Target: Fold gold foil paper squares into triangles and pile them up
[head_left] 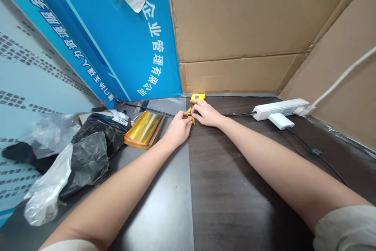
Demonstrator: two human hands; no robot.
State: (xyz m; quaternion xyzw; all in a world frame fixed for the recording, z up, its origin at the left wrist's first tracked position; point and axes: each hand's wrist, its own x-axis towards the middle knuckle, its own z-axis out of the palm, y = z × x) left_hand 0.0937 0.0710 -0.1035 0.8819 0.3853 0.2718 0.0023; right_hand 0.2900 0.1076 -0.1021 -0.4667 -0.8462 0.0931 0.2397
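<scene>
The left hand (178, 129) reaches in from the lower left, wrist angled forward, thumb and fingertips drawn narrow on a small yellow piece (193, 121). The right hand (208, 114) comes from the lower right, palm down, thumb and index finger bent in at the same piece; how firmly they grip it I cannot tell. The 2 hands nearly meet.

Black plastic bags (91, 153) and a gold film stack (142, 127) border the left forearm. Between the forearms spread a grey sheet (160, 188) and the dark tabletop (223, 188). A cardboard wall (229, 78) stands just beyond the fingers, and a white power strip (280, 108) lies well to the right.

The small yellow piece sits at the fingertips, on a black cable (239, 114), mostly hidden, with crumpled-looking ends; around or beside the cable, I cannot tell. Behind it, a second yellow item (198, 97) lies near the wall.
</scene>
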